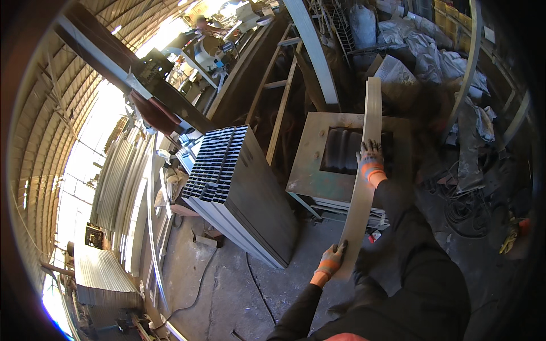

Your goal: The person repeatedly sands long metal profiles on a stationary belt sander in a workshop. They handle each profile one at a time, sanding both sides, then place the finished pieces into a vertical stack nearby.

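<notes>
A long, straight, beige-grey metal profile lies diagonally in front of me, its far part across a rusty steel table with a square opening. My left hand, in a grey and orange glove, is closed on the profile's left edge close to its near end. Farther up, over the table's front part, my right hand wears a matching glove and grips the same profile from above, fingers across its top face. The undersides of both hands are hidden.
To the left stands a tall stack of metal channels, open ends upward. Black cables cross the concrete floor. A steel post rises behind the table; sacks pile up at far right. Long metal sheets stand at left.
</notes>
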`<state>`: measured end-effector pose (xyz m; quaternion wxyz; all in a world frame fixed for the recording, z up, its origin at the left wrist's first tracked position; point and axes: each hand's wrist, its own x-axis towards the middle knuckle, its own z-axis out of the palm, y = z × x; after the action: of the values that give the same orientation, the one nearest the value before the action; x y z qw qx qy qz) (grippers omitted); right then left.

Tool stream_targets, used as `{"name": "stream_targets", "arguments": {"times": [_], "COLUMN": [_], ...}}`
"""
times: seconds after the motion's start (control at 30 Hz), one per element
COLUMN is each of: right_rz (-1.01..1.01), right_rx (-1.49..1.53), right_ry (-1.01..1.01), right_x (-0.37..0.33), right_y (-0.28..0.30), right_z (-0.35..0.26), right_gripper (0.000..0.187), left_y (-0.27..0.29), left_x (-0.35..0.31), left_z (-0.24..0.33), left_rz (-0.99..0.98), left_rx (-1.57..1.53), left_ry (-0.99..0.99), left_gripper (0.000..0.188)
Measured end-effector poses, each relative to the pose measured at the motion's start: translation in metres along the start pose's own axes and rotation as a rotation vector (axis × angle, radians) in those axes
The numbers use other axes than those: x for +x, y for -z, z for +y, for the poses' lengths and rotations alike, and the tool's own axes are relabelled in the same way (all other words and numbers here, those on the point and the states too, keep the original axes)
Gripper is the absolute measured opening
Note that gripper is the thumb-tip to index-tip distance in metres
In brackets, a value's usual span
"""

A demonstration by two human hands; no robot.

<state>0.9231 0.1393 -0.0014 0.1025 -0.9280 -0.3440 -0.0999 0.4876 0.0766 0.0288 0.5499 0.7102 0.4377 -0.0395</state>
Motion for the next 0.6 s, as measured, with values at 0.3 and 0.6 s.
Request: {"name": "stream_targets", "arguments": {"times": [0.3,0.6], "right_rz": [-0.051,-0.084], "right_rx": [0.05,0.087], "right_ry": [0.018,0.035], "right_x": [-0.212,-0.446], "right_y": [0.049,0.091], "right_z": [-0.067,-0.143], "right_gripper": [0.07,0.073], "left_y": [0.001,0.004], "left_x": [-0.174,-0.367], "left_z": [-0.147,-0.312], "left_rz": [-0.025,0.017], "left_rx": [-0.112,-0.068], "left_ry": [0.094,0.072], "left_gripper": [0.068,0.068]}}
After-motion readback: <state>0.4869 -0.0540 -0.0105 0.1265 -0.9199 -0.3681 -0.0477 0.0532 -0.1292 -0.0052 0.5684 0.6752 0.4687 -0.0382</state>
